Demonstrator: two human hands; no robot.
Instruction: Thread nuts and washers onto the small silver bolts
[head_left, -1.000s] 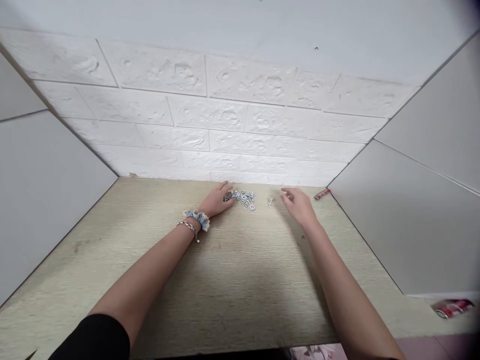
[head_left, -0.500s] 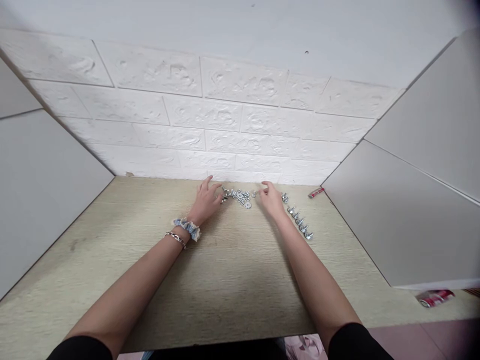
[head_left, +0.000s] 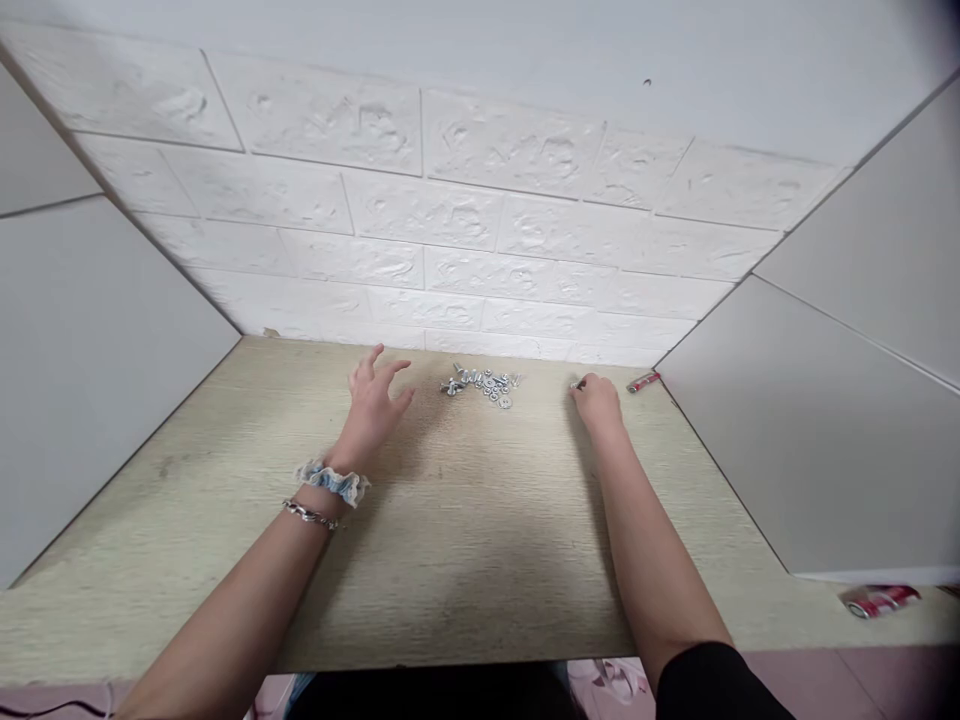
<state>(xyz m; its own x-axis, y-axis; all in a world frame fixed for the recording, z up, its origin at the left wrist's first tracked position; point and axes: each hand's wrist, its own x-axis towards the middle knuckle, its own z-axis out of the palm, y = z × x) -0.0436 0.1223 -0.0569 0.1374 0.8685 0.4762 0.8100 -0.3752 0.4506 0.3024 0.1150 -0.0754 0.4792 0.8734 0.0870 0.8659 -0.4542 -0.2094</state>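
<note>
One white brick-patterned wall [head_left: 487, 200] rises behind a pale wooden tabletop [head_left: 480, 560], with a grey panel on either side, the left panel [head_left: 97, 370] and the right panel [head_left: 847, 430]; all run out of view. Two bare arms reach in; the left is cut off at the bottom edge, the right at a black sleeve [head_left: 720, 685]. The left hand [head_left: 369, 400] is spread wide, holding nothing, left of the hardware and apart from it. The right hand [head_left: 598, 404] is curled in near the back; a small metal piece [head_left: 577, 384] shows at its fingertips, mostly hidden, so whether it is gripped or only touched, and which way it points, cannot be told. The left wrist wears one blue scrunchie [head_left: 334, 482] and one chain bracelet [head_left: 309, 515]. Two red cylinders lie at right: the blurred front cylinder [head_left: 883, 600] and the rear cylinder [head_left: 643, 382], their long axes rising slightly rightward. Between the hands, near the wall, sits one metal pile [head_left: 478, 381], too small and overlapping to count in full. Two broad washers stand out, the upper washer [head_left: 489, 382] and the nearer washer [head_left: 505, 402]. One bolt [head_left: 459, 369] slants toward the wall, leaning left.
</note>
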